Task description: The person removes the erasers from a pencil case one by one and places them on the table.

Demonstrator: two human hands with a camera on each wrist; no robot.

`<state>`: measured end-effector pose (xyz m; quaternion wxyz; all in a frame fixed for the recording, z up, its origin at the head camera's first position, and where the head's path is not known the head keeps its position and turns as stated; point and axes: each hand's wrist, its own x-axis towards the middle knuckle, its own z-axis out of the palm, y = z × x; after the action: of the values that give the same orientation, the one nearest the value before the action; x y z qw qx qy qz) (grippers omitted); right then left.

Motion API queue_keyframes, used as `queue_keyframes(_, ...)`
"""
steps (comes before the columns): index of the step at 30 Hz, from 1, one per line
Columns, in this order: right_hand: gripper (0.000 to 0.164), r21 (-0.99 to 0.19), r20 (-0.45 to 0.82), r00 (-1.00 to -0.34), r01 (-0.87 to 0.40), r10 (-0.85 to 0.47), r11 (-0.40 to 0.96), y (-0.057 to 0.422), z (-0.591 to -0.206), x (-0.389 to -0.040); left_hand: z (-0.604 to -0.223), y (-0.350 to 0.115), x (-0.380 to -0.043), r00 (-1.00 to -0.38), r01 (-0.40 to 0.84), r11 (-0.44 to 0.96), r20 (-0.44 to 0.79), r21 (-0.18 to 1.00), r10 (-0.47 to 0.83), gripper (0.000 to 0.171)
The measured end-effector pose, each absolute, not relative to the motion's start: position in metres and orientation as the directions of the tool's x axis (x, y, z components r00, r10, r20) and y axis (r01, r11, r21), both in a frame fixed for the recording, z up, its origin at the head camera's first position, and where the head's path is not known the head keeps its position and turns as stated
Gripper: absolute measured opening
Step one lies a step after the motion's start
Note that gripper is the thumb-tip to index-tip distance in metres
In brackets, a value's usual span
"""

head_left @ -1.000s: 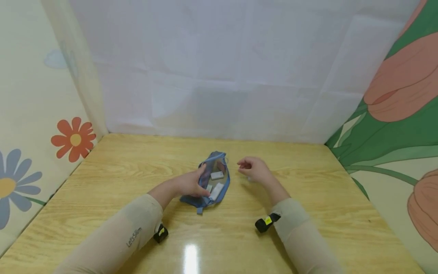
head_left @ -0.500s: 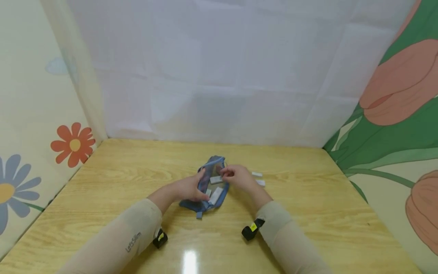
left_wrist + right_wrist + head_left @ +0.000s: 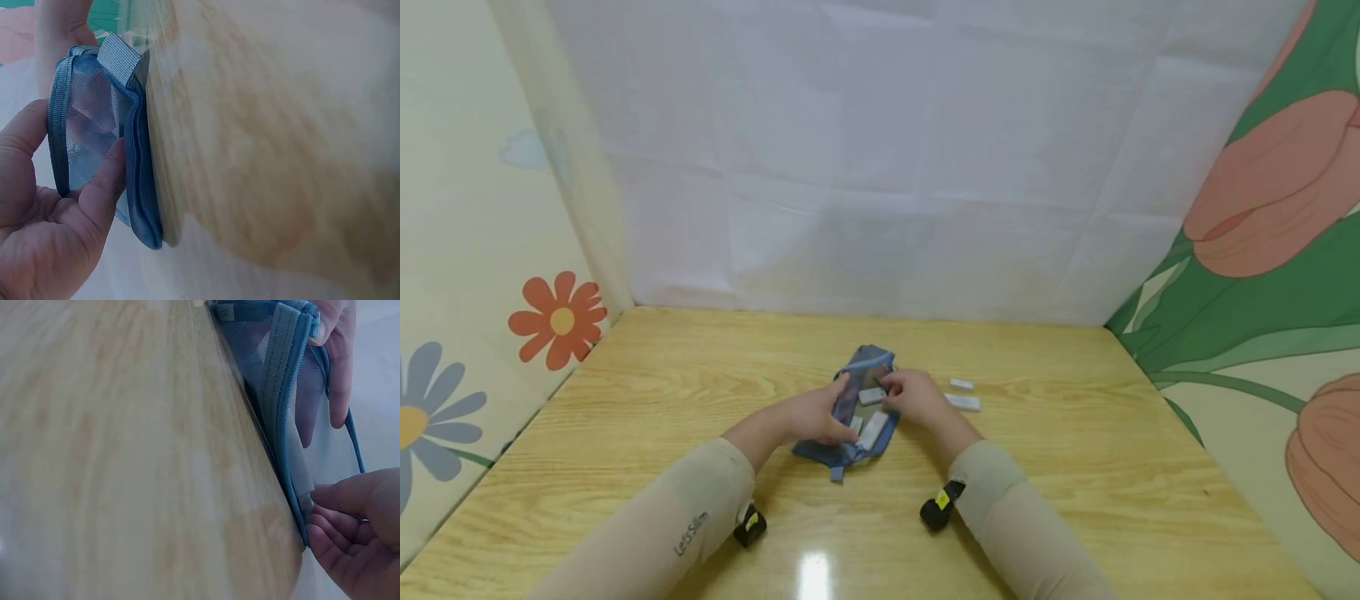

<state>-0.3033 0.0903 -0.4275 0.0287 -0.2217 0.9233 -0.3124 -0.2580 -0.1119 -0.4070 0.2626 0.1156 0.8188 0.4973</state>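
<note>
A blue mesh zip pouch (image 3: 825, 451) lies unzipped on the table, its opening to the right. My left hand (image 3: 808, 415) grips its near side and spreads the opening, with fingers against the mesh in the left wrist view. Inside lie a small white block (image 3: 871, 397), a longer white block (image 3: 872, 431) and a pale piece partly hidden by my left thumb. My right hand (image 3: 919, 398) reaches to the opening's right edge. Its thumb and curled fingers pinch the end of a white block (image 3: 299, 456), as the right wrist view shows; the fingertips are partly hidden.
Right of my right hand, a small white block (image 3: 962, 384) and a longer white block (image 3: 964, 402) lie on the wooden table (image 3: 1075, 467). A white cloth (image 3: 880, 167) hangs behind the table, with painted flower walls at both sides.
My right hand has moved left from beside the pouch to its opening, and its fingers have closed in there. Two white blocks on the table have come into sight. The left hand stays put.
</note>
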Motion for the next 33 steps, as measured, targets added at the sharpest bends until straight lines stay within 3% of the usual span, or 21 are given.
queue_keyframes(9, 0.03, -0.54, -0.016, -0.918, -0.326, -0.397, 0.776, 0.0886, -0.4248, -0.3045, -0.4066, -0.1131, -0.2593, -0.815, -0.096, 0.481, -0.346, 0.871, 0.465, 0.11)
queue_keyframes(17, 0.016, -0.568, 0.007, -0.92, -0.327, -0.392, 0.756, 0.0891, -0.4257, -0.3033, -0.407, -0.1131, -0.2591, -0.821, -0.096, 0.474, -0.339, 0.875, 0.46, 0.11)
queue_keyframes(24, 0.016, -0.556, 0.047, -0.909, -0.369, -0.415, 0.745, 0.09, -0.4275, -0.3025, -0.4088, -0.1127, -0.2591, -0.824, -0.105, 0.477, -0.345, 0.873, 0.45, 0.11)
queue_keyframes(33, 0.017, -0.645, 0.037, -0.919, -0.322, -0.393, 0.693, 0.0937, -0.4226, -0.2965, -0.4099, -0.1127, -0.2595, -0.828, -0.081, 0.499, -0.337, 0.863, 0.448, 0.112)
